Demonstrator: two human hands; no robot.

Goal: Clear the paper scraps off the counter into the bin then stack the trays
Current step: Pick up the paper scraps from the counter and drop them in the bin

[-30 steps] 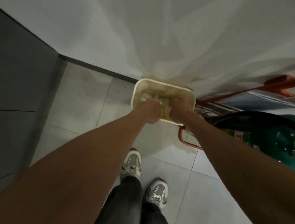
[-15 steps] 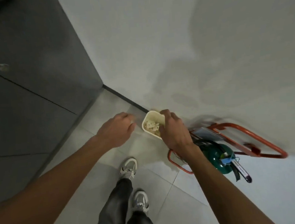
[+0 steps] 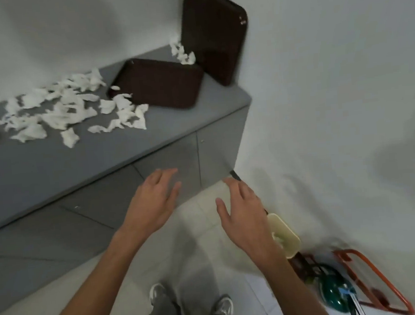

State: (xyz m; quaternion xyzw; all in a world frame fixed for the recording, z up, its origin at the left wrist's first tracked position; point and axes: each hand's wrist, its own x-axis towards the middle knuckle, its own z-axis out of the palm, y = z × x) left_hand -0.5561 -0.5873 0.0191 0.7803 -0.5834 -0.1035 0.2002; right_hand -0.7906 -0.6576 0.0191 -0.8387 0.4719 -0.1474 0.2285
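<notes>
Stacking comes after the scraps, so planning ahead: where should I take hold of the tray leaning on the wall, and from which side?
Probably its upper rim, pinched from the front and above. The leaning tray stands nearly upright on the counter, back to the wall, so only that rim and its front face are free. The flat tray and some scraps crowd its foot.

Matt, smooth grey counter [image 3: 51, 166]; white, crumpled, rough-torn paper scraps [image 3: 54, 113]; dark brown trays [image 3: 160, 83], finely ribbed, low sheen; smooth cream plastic bin [image 3: 293, 245]; pale floor tiles [image 3: 203, 235], slight gloss.
</notes>
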